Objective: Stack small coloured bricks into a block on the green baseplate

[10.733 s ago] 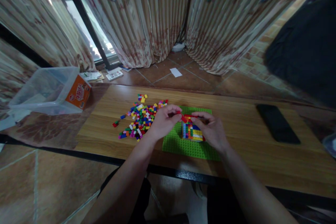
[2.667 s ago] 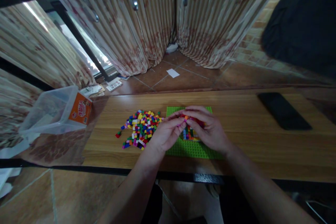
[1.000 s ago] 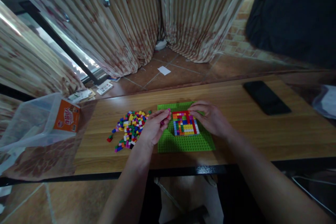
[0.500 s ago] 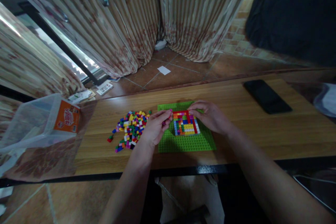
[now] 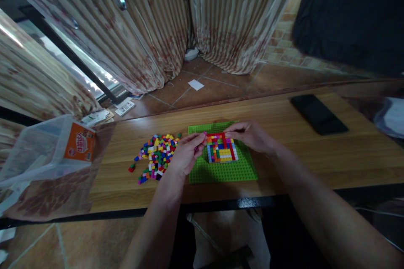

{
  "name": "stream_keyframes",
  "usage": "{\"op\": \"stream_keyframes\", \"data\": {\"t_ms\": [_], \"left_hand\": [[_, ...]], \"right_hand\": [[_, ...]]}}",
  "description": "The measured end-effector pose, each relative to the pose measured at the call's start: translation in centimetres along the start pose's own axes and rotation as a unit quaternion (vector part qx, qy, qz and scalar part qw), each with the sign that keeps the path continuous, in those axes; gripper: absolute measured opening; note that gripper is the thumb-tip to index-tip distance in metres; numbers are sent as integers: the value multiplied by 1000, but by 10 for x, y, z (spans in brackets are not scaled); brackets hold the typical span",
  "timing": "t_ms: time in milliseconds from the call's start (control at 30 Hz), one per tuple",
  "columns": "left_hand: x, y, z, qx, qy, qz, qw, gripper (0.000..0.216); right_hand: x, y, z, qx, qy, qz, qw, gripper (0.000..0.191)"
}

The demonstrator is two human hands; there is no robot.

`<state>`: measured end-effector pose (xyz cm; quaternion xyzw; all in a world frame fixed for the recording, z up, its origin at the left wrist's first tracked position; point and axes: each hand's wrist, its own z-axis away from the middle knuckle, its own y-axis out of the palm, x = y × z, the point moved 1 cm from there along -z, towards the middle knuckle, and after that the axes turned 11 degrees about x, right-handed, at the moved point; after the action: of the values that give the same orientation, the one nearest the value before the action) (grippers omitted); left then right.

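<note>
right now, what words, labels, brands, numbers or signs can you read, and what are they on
None can be read for certain.
Orange label on the clear plastic box: pale characters, too blurred to quote.
White printed item beyond the table: dark marks, too small.
Papers beside it: too small.

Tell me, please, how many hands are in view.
2: the left hand is by the brick build's far left corner, the right hand by its far right part. None seems hidden.

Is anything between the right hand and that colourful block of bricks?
Nothing visible. The right hand is at the red bricks by the far edge of the block; the loose bricks lie aside, left of the green board.
</note>
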<state>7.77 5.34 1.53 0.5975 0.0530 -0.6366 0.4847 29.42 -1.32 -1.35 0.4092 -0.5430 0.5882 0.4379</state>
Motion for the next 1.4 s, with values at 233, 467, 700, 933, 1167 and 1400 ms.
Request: {"op": "stream_keyframes", "data": {"t_ms": [233,467,700,933,1167,1400], "left_hand": [[-2,-1,1,6,6,-14,1000,37],[-4,5,7,52,14,-55,997,35],[-5,12,10,82,13,-52,995,35],[-3,11,9,79,11,-54,995,34],[-6,-4,2,-61,47,-11,997,27],[-8,-5,-3,-109,50,35,992,8]], "right_hand": [[2,-6,3,-43,-36,-16,998,33],[31,20,9,-139,-159,36,977,16],[46,45,13,-77,-186,60,978,18],[50,40,14,-96,-152,57,982,20],[14,-2,21,-139,-50,51,988,16],[6,-2,21,-116,-45,107,986,18]]}}
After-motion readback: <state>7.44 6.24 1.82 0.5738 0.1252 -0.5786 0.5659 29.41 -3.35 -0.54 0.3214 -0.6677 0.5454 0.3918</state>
